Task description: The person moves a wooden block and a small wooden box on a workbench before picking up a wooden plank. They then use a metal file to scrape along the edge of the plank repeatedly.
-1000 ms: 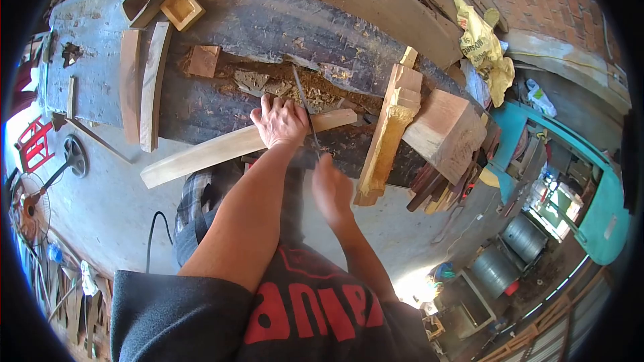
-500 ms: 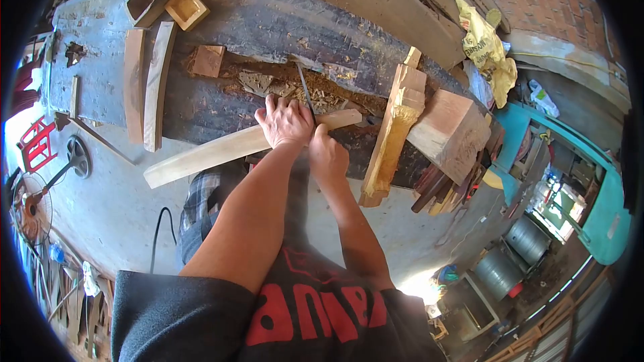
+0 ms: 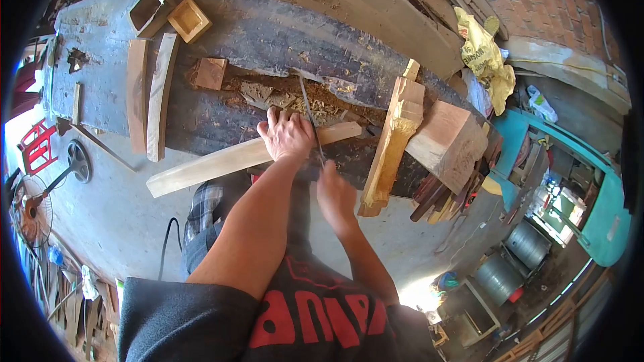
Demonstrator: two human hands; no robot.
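Observation:
A long, slightly curved pale piece of wood (image 3: 215, 164) lies aslant over the near edge of the workbench (image 3: 268, 23). My left hand (image 3: 288, 135) grips it from above near its right end, fingers bent over it. Just right of those fingers, a long narrow hand saw (image 3: 308, 110), seen nearly edge-on, crosses the wood. My right hand (image 3: 337, 194) is closed around the saw's near end, below the wood; its handle is hidden in my fist. Wood shavings (image 3: 295, 102) fill the worn hollow beyond my left hand.
Two curved wood strips (image 3: 159, 97) and an open wooden box (image 3: 189, 20) lie on the left. At right are a notched yellowish timber (image 3: 396, 134), a large wood block (image 3: 449, 144) and stacked offcuts (image 3: 429, 196). A fan (image 3: 30, 208) stands at far left.
My right hand has pulled the saw back toward my body, away from the wood. My left hand keeps its grip on the curved piece. The view has shifted slightly.

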